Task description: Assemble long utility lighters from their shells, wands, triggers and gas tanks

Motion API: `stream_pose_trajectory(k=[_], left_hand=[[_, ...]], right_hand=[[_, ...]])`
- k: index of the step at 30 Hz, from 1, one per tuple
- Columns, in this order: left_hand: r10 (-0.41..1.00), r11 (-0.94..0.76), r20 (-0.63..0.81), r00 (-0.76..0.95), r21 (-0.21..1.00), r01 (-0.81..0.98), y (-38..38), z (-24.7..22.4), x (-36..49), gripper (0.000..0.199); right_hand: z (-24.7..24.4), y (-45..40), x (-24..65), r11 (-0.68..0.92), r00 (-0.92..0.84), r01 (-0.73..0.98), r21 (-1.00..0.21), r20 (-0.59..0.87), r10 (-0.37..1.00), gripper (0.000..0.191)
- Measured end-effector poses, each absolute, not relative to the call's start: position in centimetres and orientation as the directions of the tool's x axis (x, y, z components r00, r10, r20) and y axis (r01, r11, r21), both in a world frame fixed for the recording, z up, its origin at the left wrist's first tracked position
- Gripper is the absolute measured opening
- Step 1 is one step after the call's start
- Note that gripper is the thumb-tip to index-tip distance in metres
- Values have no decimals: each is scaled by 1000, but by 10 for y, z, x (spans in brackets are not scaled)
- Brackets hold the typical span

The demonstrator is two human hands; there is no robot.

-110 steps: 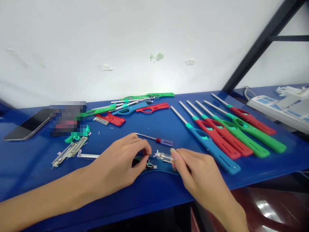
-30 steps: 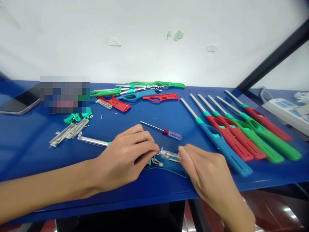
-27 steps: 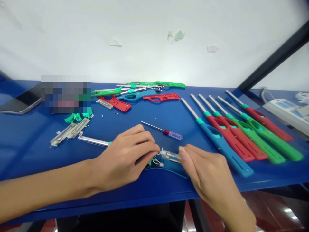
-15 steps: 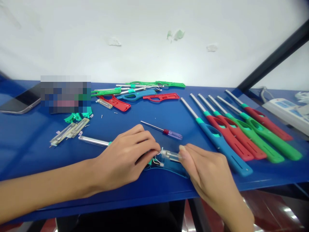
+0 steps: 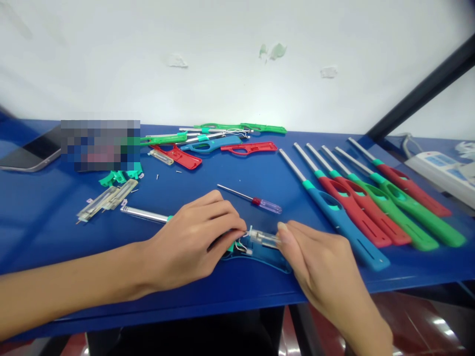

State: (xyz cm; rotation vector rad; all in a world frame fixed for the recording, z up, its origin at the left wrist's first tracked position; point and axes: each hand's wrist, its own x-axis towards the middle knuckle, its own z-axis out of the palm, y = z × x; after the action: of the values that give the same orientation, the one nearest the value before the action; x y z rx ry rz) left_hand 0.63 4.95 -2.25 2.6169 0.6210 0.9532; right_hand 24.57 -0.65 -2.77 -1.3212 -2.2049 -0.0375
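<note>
Head view: the right hand (image 5: pixel 315 257) pinches a clear tank (image 5: pixel 265 239) over the opened blue shell (image 5: pixel 270 259) on the worktop (image 5: pixel 55 227); the left hand (image 5: pixel 200 237) bunches its fingertips just beside the tank's tip, its exact hold hidden. Tugging hard could snap the thin white wires (image 5: pixel 242 245); a loose pinch could drop the tank.

Six assembled lighters (image 5: pixel 384 217) — one screwdriver (image 5: pixel 256 201) — two hands (image 5: pixel 196 242)
</note>
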Motion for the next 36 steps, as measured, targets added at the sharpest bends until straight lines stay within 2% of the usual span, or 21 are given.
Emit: stream_pose_trajectory(k=[6, 14, 24, 31, 36], left_hand=[[436, -897, 562, 703, 338, 286, 51, -25, 7, 10], [413, -908, 568, 712, 318, 273, 50, -26, 8, 10], [440, -895, 537, 720, 324, 306, 46, -24, 7, 13], [432, -891, 493, 755, 363, 273, 42, -18, 5, 27], [444, -890, 404, 800, 302, 342, 39, -18, 5, 39]], right_hand=[[-28, -8, 246, 527, -361, 814, -247, 495, 790, 46], [-27, -8, 244, 533, -361, 796, -286, 483, 798, 44], [-25, -13, 245, 482, -290, 762, -432, 438, 851, 45], [-25, -15, 246, 464, -264, 766, -446, 440, 859, 48], [-25, -14, 246, 459, -276, 758, -464, 409, 870, 50]])
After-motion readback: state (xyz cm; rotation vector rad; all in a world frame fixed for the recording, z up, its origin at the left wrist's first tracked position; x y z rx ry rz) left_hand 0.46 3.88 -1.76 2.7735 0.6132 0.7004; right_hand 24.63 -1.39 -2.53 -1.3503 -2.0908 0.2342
